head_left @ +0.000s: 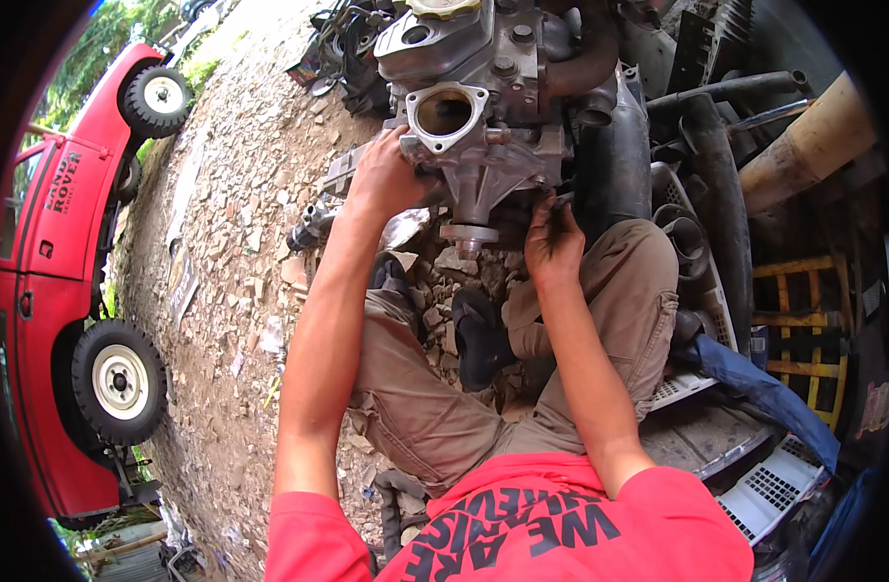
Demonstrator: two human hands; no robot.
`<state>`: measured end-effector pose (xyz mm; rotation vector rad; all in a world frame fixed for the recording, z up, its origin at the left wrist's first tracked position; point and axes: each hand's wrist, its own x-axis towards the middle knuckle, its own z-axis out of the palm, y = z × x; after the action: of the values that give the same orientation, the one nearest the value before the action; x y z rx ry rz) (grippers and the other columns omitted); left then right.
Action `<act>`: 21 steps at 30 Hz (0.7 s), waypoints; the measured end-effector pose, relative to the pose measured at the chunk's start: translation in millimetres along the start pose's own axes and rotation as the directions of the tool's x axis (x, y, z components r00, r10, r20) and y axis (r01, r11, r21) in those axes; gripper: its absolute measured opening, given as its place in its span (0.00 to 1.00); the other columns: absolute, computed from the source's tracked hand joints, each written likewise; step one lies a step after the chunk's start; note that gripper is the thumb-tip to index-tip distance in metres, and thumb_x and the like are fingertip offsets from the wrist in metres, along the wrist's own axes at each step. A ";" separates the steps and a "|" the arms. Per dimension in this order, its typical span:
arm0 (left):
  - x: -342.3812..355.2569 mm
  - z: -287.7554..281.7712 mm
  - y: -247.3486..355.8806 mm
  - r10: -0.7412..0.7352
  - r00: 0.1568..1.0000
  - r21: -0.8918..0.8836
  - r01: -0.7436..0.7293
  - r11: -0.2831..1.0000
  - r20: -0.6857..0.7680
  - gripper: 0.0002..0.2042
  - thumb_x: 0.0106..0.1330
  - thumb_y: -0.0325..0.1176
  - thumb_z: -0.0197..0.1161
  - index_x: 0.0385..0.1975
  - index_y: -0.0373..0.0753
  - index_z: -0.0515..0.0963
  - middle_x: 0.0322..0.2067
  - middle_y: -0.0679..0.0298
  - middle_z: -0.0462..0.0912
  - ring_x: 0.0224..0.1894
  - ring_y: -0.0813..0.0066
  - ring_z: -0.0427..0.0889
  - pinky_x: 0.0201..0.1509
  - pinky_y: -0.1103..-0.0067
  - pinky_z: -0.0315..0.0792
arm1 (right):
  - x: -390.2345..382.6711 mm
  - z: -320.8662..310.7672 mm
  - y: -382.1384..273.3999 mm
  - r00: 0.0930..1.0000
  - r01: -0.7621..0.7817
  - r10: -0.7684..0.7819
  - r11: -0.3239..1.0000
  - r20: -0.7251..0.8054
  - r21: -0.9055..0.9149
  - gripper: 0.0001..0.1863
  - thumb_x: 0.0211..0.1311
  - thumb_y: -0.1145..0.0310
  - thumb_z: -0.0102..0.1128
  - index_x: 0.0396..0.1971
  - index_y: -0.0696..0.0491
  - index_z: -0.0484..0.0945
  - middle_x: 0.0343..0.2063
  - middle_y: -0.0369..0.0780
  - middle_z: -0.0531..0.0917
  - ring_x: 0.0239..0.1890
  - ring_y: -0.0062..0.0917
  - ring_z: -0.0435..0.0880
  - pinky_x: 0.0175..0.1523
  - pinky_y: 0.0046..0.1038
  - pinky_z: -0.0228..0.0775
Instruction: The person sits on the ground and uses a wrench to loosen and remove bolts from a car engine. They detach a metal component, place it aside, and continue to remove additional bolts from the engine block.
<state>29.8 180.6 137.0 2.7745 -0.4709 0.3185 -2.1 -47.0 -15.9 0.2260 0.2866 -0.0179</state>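
My left hand (388, 179) and right hand (553, 241), apart, flank the engine (510, 102) ahead between them; whether either grips, I cannot tell. I judge it heavy, stiff, perhaps greasy, best held by the thick flanged port (438, 145) beside my left hand

A red T-shirt (546, 485) with bold black lettering (592, 521) across the front fills the bottom of the frame, its short sleeves (313, 536) plain red. Above it, mid-frame, come loose, creased brown trousers (420, 407) with a stitched seam (662, 351) along the leg at centre right. Dark footwear (479, 341) shows near the centre, its exact kind unclear.
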 end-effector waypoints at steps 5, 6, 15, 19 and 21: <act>-4.4 -19.7 8.2 -0.031 0.998 -0.179 0.041 0.983 0.061 0.21 0.48 0.37 0.76 0.44 0.44 0.82 0.44 0.58 0.83 0.47 0.60 0.80 0.53 0.68 0.73 | 1.2 -2.4 -4.9 0.999 -0.037 0.037 0.999 0.031 0.003 0.09 0.72 0.74 0.45 0.42 0.65 0.70 0.41 0.47 0.77 0.45 0.34 0.79 0.55 0.30 0.79; -4.2 -18.6 2.5 -0.033 0.997 -0.198 0.046 0.979 0.068 0.21 0.48 0.39 0.75 0.43 0.43 0.82 0.44 0.57 0.82 0.49 0.58 0.79 0.54 0.68 0.72 | 0.7 -2.2 -4.0 0.999 -0.035 0.036 0.999 0.021 -0.011 0.09 0.72 0.74 0.45 0.41 0.65 0.70 0.41 0.47 0.77 0.45 0.34 0.79 0.55 0.30 0.79; -8.9 -21.6 6.3 0.013 1.000 -0.078 -0.013 0.997 0.002 0.24 0.51 0.48 0.73 0.44 0.41 0.81 0.44 0.56 0.81 0.49 0.56 0.78 0.53 0.67 0.72 | -5.6 -1.0 -11.8 0.994 -0.045 0.055 0.993 0.097 -0.107 0.09 0.72 0.72 0.46 0.42 0.64 0.70 0.39 0.46 0.77 0.42 0.33 0.78 0.53 0.29 0.78; -20.4 -16.3 -1.1 -0.095 0.994 -0.034 0.097 0.995 0.054 0.37 0.42 0.48 0.78 0.54 0.37 0.73 0.55 0.52 0.72 0.58 0.54 0.72 0.61 0.65 0.66 | -2.6 -2.1 -13.7 0.998 -0.043 0.047 0.994 0.046 -0.096 0.09 0.72 0.73 0.46 0.42 0.64 0.70 0.39 0.46 0.77 0.42 0.33 0.78 0.54 0.29 0.78; -25.1 -10.6 -11.0 -0.128 0.991 0.068 0.125 0.990 0.049 0.41 0.40 0.48 0.79 0.56 0.38 0.71 0.58 0.53 0.70 0.62 0.55 0.68 0.64 0.64 0.63 | -1.4 -0.5 -11.0 0.997 -0.055 0.060 0.995 0.054 -0.088 0.09 0.72 0.73 0.45 0.43 0.64 0.70 0.40 0.46 0.77 0.43 0.34 0.78 0.54 0.29 0.78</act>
<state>8.8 201.2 137.3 2.8663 -0.2999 0.2346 -4.1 -57.7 -18.4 0.1472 0.2239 0.0447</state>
